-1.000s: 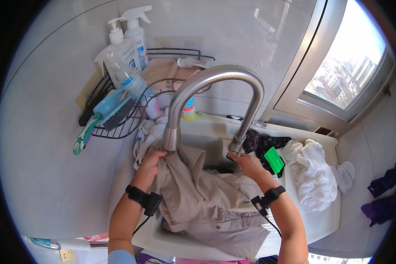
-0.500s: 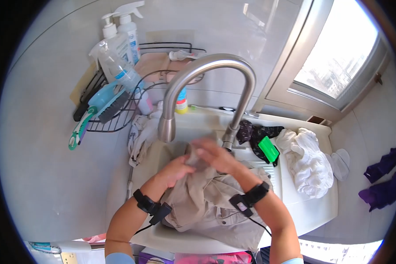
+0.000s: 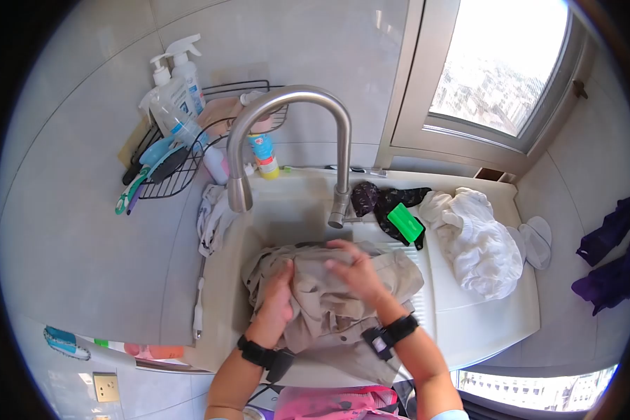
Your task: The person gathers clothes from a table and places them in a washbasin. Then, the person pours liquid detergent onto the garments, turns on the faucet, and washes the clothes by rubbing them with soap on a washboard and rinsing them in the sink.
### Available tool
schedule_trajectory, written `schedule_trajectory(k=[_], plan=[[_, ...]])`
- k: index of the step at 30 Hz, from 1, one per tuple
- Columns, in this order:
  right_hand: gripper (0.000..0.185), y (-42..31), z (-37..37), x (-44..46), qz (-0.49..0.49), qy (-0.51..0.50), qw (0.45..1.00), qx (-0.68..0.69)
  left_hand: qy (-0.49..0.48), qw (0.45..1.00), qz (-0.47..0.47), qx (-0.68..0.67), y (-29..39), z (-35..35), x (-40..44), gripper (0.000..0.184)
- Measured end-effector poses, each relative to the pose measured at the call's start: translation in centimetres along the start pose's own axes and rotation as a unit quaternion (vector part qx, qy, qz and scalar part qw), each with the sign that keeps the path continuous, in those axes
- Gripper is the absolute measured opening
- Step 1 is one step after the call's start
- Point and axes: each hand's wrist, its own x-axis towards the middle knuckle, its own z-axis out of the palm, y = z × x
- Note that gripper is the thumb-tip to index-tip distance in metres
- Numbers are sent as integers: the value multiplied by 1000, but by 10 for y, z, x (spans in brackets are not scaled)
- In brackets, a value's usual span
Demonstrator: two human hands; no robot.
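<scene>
A rumpled beige garment (image 3: 329, 308) lies bunched in the white sink and over its ribbed washboard side. My left hand (image 3: 278, 297) is at the garment's left side, closed against a fold, its fingers partly hidden. Over the right part of the cloth is my right hand (image 3: 360, 273), its thumb and fingers apart and slightly blurred. Above and behind both hands arches the metal faucet (image 3: 292, 91), with no water visible from its spout. A black band with a small box sits on each wrist.
On the right ledge are a green soap bar (image 3: 406, 222), dark patterned cloth (image 3: 392, 199) and a white cloth bundle (image 3: 479, 245). A wire rack (image 3: 182, 175) at left holds bottles and brushes. A grey-white cloth (image 3: 213, 220) hangs over the sink's left edge (image 3: 220, 301).
My hands have moved apart from their close hold on a fold near the faucet, and come lower. The garment is bunched up more. The whole view has shifted.
</scene>
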Motion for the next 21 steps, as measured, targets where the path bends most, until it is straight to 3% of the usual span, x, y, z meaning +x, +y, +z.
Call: schedule_trajectory(k=[1, 3, 6, 8, 9, 10, 11, 13, 15, 16, 19, 20, 21], plan=[[20, -9, 23, -13, -72, 56, 995, 28, -111, 994, 5, -6, -23, -24, 17, 33], [15, -23, 53, -46, -202, 18, 975, -86, -330, 944, 11, -16, -52, -56, 34, 35], [18, 2, 49, -54, -128, 96, 974, -158, -66, 990, -25, 126, -77, -37, 15, 39], [20, 11, 18, -40, 6, 119, 982, -147, 131, 950, 4, 285, -90, 11, -14, 41], [22, 17, 7, -37, 76, 131, 978, -142, 58, 947, 49, 313, -97, -5, -13, 42], [24, 30, 18, -49, -52, 139, 978, -147, -17, 939, 104, 328, -108, -31, 5, 44], [23, 26, 21, -56, -102, 117, 976, -153, -38, 949, 87, 299, -105, -34, 12, 45], [21, 15, 27, -80, -182, 82, 967, -156, 28, 975, -43, 217, -87, -4, 4, 48], [16, 17, -6, -60, -50, 95, 976, -190, 11, 974, -94, 208, -71, 18, -19, 51], [15, 18, -30, -54, 46, 91, 972, -211, -86, 964, -143, 208, -55, 28, -39, 46], [19, 9, -86, -49, 177, -120, 975, 54, -204, 928, -54, 308, -26, 46, -70, 42], [24, 0, -91, -52, 225, -192, 953, 59, -198, 930, -105, 293, -20, 46, -68, 40], [29, -19, -97, -52, 266, -262, 925, 65, -219, 915, -95, 325, -18, 49, -68, 40]])
